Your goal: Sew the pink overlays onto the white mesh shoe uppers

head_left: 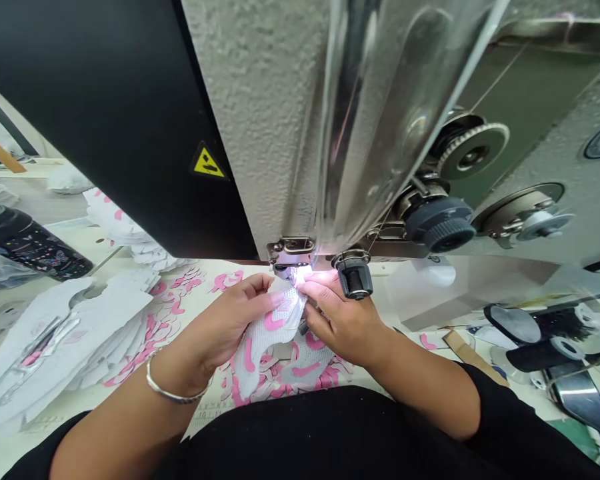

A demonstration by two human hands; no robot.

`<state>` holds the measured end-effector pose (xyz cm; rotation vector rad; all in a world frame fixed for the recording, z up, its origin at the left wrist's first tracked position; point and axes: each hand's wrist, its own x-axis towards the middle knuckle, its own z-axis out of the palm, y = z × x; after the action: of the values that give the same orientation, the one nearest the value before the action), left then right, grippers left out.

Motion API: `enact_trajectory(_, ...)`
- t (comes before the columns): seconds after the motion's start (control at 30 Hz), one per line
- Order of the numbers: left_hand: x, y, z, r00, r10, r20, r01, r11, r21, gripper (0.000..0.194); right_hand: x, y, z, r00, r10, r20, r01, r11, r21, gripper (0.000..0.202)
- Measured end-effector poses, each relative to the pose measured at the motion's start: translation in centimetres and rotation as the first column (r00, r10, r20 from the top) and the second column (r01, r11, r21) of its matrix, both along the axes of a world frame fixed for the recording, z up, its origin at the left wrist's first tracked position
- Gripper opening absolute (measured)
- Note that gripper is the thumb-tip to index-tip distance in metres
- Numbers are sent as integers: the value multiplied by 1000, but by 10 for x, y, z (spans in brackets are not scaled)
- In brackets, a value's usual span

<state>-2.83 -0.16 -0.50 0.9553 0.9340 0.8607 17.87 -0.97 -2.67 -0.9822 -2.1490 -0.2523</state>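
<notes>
Hands pinch grey-and-pink fabric piece point(275, 330) under presser foot point(291, 265): left hand point(225, 327) grips left edge, right hand point(337, 317) right edge.

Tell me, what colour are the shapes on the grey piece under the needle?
Pink, on the grey mesh piece; seen in the head view.

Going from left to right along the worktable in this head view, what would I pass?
Fanned stack of white cut pieces → scattered pink cutouts → left hand → white mesh piece with pink shapes, pinched under the lit needle → right hand → black thread spools.
</notes>
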Motion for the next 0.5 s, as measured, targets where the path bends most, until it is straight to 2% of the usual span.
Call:
enact_trajectory(0.07,-10,-1,-3,996,-89,11,89,995,-37,20,0,-2,1,1000,-7,16,7,1000,0,22)
enact_trajectory(0.17,-23,0,-7,992,-127,18,128,989,-72,21,-1,-4,1,999,-29,30,29,1000,0,24)
enact_trajectory(0.5,-45,5,-12,999,-8,-33,5,995,-96,25,-5,-8,-3,996,-87,32,86,995,50,28)
